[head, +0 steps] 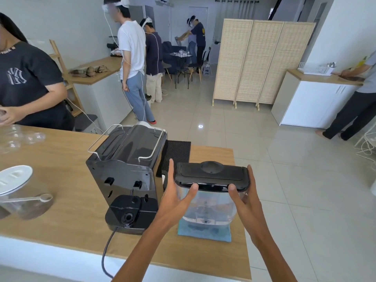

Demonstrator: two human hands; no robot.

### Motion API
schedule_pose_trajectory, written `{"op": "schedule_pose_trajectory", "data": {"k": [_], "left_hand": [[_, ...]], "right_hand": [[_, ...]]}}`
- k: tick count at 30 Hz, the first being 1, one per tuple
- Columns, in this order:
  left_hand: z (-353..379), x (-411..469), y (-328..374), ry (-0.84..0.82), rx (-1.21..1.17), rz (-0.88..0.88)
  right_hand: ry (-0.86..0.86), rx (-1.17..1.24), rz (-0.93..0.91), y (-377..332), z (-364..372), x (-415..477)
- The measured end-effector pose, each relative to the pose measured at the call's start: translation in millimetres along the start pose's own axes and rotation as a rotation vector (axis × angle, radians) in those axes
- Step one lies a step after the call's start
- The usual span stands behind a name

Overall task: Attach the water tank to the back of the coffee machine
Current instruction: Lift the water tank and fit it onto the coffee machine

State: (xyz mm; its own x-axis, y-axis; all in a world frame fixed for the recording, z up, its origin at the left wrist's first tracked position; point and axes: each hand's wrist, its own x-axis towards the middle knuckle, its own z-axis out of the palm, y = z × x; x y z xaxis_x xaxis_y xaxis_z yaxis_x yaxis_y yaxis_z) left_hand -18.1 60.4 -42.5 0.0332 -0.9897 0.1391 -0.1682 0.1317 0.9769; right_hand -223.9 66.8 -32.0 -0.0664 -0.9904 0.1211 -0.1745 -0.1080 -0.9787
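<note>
Both my hands grip the clear plastic water tank w/ black lid point(210, 192), left hand point(175, 197) + right hand point(247, 197) on its sides, just right of the glossy black coffee machine point(126, 176) on the wooden counter point(61, 180).

A white interlocked "NY" logo stands on the chest of a bystander's black T-shirt point(30, 78).

Clear water tank point(207, 202) with black lid, upright near the desk's point(67, 200) right edge, black coffee machine point(127, 178) just beside it, back facing the near edge
</note>
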Motion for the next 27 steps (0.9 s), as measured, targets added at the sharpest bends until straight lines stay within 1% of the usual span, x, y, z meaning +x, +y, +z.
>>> {"op": "schedule_pose_trajectory", "data": {"k": [5, 10, 13, 17, 23, 27], "left_hand": [[-21, -34, 19, 0.096, -0.054, 0.057], [-54, -60, 31, 0.186, -0.016, 0.112], [-78, -68, 31, 0.215, -0.021, 0.108], [-116, -74, 23, 0.226, -0.011, 0.120], [-170, -76, 11, 0.204, -0.069, 0.108], [-198, -70, -5, 0.205, -0.068, 0.081]], "right_hand": [[0.002, 0.025, -0.085, -27, 12, -22], [-0.012, 0.025, -0.140, -42, 40, -41], [-0.014, 0.004, -0.150, -49, 63, -48], [-0.026, 0.005, -0.167, -57, 100, -59], [-0.011, 0.031, -0.133, -59, 162, -69], [0.012, 0.042, -0.115, -59, 198, -68]]}}
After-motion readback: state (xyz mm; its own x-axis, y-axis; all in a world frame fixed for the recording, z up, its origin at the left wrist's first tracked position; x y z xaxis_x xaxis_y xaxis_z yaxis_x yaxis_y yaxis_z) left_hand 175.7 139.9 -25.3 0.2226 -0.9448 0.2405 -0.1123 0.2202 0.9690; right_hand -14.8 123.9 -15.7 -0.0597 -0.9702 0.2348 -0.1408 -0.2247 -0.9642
